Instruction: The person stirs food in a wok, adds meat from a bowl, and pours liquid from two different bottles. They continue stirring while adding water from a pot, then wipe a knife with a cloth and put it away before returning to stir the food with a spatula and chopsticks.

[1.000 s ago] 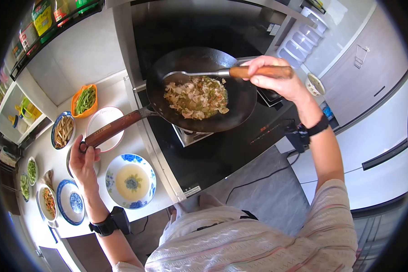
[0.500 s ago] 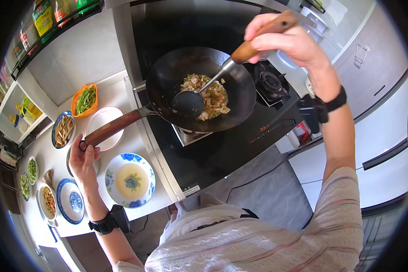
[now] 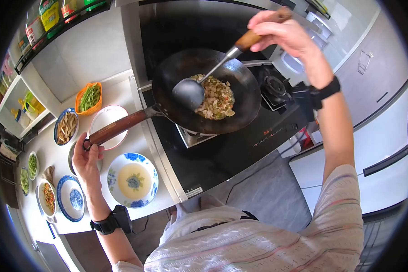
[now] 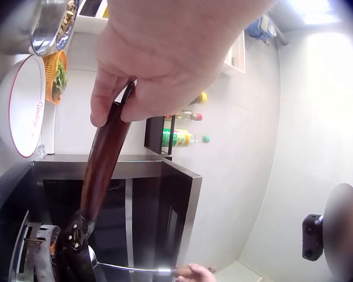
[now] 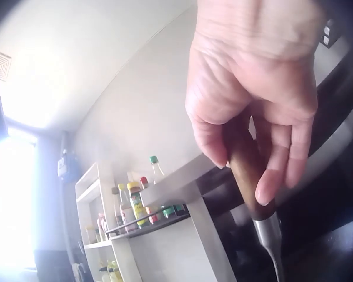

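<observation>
A dark wok [image 3: 247, 111] sits tilted over the stove's left burner, chopped food [image 3: 217, 99] gathered in its middle. The left hand [image 3: 87, 165] grips the end of the wok's wooden handle [image 3: 120, 127]; in the left wrist view the fingers of that hand [image 4: 159, 64] pinch the handle [image 4: 103, 164]. Above the wok's right side, the right hand [image 3: 288, 36] holds the wooden grip of a metal ladle, its bowl [image 3: 189, 94] at the left edge of the food. In the right wrist view the right hand [image 5: 253, 100] curls round the ladle's grip [image 5: 247, 170].
On the left counter are a blue-flowered bowl of pale liquid [image 3: 133, 179], a red-rimmed bowl [image 3: 109, 118], an orange basket of green vegetables [image 3: 89, 98] and several small dishes. A second burner [image 3: 274, 86] lies right of the wok. Bottles [image 3: 49, 16] stand on a shelf at upper left.
The right hand has moved up and away, swinging the ladle from level across the wok to slanting down into it. The food is gathered into a smaller heap. The left hand keeps its grip.
</observation>
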{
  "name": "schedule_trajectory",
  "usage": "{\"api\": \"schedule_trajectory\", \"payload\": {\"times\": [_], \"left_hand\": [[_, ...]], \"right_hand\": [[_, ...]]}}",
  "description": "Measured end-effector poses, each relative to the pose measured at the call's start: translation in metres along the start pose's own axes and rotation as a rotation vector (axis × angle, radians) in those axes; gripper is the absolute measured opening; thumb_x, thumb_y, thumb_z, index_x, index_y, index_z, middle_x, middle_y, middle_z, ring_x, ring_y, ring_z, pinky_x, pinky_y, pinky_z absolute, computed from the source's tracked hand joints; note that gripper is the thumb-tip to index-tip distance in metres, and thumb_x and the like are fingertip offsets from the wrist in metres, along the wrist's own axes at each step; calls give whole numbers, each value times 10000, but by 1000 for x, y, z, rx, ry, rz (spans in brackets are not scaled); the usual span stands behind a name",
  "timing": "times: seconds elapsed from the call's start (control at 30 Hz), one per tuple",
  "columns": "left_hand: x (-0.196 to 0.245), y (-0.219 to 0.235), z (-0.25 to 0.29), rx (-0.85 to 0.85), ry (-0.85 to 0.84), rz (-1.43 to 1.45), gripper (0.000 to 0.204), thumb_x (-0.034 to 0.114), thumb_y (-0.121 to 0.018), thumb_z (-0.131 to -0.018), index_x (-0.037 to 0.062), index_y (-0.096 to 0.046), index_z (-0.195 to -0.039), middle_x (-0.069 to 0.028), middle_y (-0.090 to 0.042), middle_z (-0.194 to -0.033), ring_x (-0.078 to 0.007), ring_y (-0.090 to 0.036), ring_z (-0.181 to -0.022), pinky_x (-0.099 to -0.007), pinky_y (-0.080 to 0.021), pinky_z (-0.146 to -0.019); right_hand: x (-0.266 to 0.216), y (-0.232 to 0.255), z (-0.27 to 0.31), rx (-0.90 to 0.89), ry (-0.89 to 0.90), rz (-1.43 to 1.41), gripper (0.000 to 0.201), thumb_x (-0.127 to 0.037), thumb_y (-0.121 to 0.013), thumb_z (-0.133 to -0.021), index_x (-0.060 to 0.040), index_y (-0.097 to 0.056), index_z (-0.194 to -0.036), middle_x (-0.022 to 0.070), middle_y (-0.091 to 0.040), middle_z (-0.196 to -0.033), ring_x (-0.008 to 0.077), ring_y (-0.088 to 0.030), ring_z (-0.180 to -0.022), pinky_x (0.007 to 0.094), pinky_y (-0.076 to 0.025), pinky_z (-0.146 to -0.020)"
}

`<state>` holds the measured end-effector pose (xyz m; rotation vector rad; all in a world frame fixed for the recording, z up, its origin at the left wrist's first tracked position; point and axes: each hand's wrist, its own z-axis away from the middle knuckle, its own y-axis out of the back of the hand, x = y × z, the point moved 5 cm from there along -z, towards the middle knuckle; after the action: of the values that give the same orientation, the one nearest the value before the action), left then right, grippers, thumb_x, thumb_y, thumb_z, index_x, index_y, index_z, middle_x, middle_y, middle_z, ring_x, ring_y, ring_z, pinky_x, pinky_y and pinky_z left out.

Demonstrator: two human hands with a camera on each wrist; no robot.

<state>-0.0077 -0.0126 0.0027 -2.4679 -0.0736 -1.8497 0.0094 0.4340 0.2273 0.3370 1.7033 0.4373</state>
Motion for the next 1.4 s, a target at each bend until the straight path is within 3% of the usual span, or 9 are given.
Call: {"api": "schedule_trajectory", "payload": {"times": [0.17, 0.37, 0.53, 0.63, 0.77, 0.93, 1.13, 1.33, 1.4], "left_hand": [[0, 0, -1, -13, -6, -12, 399, 35, -554, -841, -9, -450, -1223, -5, -499, -897, -104, -591, -739, -201, -461, -600], [-2, 1, -3, -11, -2, 4, 399, 30, -553, -840, -12, -451, -1223, -4, -499, -896, -108, -595, -747, -202, -462, -602], [0, -1, -4, -13, 2, 4, 400, 34, -551, -842, -13, -448, -1225, -3, -497, -901, -112, -596, -749, -204, -461, -601], [-1, -1, -7, -2, 6, -12, 399, 31, -552, -841, -12, -450, -1224, -4, -494, -901, -113, -596, -748, -204, -460, -603], [-6, 2, -6, -18, -6, -19, 408, 50, -555, -845, -10, -440, -1233, -3, -498, -901, -105, -591, -745, -200, -461, -606], [-5, 0, -6, -17, -17, -11, 418, 64, -549, -853, -6, -426, -1246, -1, -503, -902, -100, -589, -744, -197, -462, -606], [-2, -2, -5, 8, 8, -32, 409, 31, -552, -839, -22, -433, -1227, -13, -501, -900, -111, -592, -740, -207, -454, -602], [1, -4, -4, 12, -1, -23, 426, 20, -542, -839, -10, -414, -1244, -17, -505, -911, -110, -589, -744, -211, -452, -601], [3, -4, -2, 22, -7, -23, 441, 17, -541, -837, 1, -405, -1256, -16, -506, -914, -109, -588, -747, -211, -454, -603]], "right_hand": [[-25, -7, 25, -265, 112, 265, 165, -129, -623, -763, -24, -579, -883, 87, -604, -834, 181, -643, -661, 268, -537, -625], [-14, 55, 45, 347, -76, 376, 335, -329, -622, -727, -34, -599, -885, 96, -626, -735, 131, -609, -497, 215, -494, -456], [33, 80, 46, 553, -352, 333, 362, -344, -618, -723, -3, -587, -842, 109, -619, -667, 149, -599, -473, 243, -503, -451], [51, 46, 49, 543, -203, 19, 248, -247, -627, -739, -21, -595, -836, 113, -621, -748, 165, -616, -513, 243, -502, -478], [28, 58, 49, 495, -31, 138, 197, -204, -616, -762, -33, -602, -859, 83, -622, -776, 162, -637, -573, 235, -507, -524], [67, 40, 34, 335, -12, 49, 129, -153, -595, -802, -42, -587, -869, 56, -605, -825, 196, -642, -648, 275, -521, -615], [11, 14, 59, 262, 153, 7, 123, -123, -599, -796, -15, -588, -855, 73, -602, -787, 167, -628, -607, 246, -523, -581], [57, 14, 82, 358, 9, -104, 162, -142, -591, -794, 4, -570, -861, 104, -607, -793, 181, -632, -559, 254, -526, -510], [80, 32, 100, 541, -104, -149, 184, -148, -585, -790, 16, -556, -869, 123, -604, -789, 190, -630, -541, 255, -524, -493]]}}
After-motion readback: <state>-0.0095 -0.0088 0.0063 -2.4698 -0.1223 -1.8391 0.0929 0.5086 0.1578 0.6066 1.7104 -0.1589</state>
